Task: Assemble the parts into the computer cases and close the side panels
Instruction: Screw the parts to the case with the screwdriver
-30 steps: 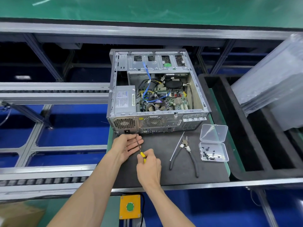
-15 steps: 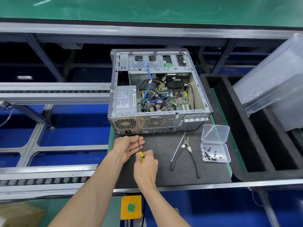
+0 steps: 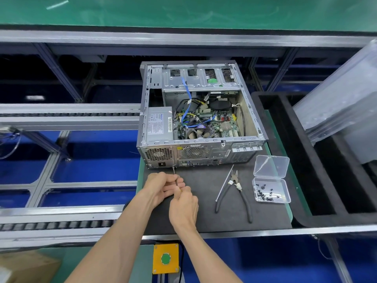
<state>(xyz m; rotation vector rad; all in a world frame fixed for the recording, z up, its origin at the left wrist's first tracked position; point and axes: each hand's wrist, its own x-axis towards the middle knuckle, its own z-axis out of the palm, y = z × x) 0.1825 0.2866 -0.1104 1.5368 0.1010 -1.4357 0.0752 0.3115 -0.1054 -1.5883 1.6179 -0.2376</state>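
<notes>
An open grey sheet-metal computer case [image 3: 201, 117] lies on its side on a dark, matte rubber work mat [image 3: 204, 211], its side panel off. Inside show a boxy silver power supply [image 3: 158, 124] with a printed label, a green circuit board, a round cooler fan and loose blue, black and yellow cables. The rear face, stamped with perforated fan grilles, faces the person.

A slim screwdriver [image 3: 175, 176] with a thin dark steel shaft and a yellow handle points at the lower edge of that rear face, its tip touching a small screw just right of the black power socket. The left hand [image 3: 161, 187] curls its fingers around the shaft, steadying it. The right hand [image 3: 183, 209] is closed around the handle, which is almost wholly hidden in the grip.

To the right on the mat lie black-handled steel cutting pliers [image 3: 237, 193], their handles spread, beside a thin pale cable tie. Next to them sits a clear plastic hinged box [image 3: 271, 189], lid open, holding small dark screws. Further right is a black foam tray [image 3: 306, 160] with long slots. A square yellow box with a round green button [image 3: 165, 258] hangs below the table edge.
</notes>
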